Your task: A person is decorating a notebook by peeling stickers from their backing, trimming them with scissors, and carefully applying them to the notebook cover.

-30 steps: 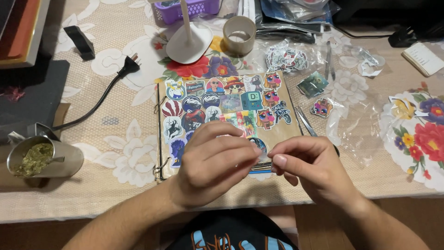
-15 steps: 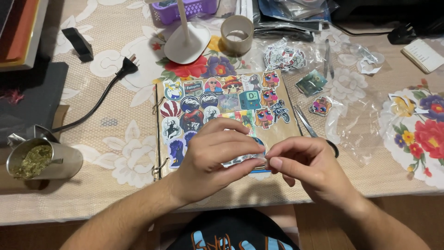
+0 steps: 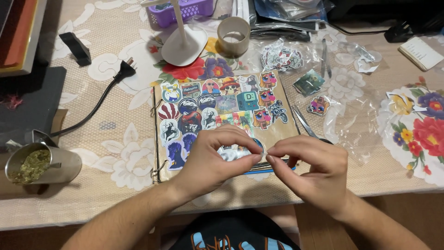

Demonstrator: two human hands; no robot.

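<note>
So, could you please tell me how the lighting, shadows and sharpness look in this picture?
Head view: light is even and soft; the left hand and right hand cast faint shadows on the tablecloth; the clear plastic wrappers show mild glare; the sticker-covered notebook is sharp, with no evident blur.

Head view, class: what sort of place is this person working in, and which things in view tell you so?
Probably a home craft table: a floral tablecloth, a notebook covered in stickers, loose stickers in clear wrap, and scissors beside both hands, left hand and right hand, pinching a small sticker.
</note>
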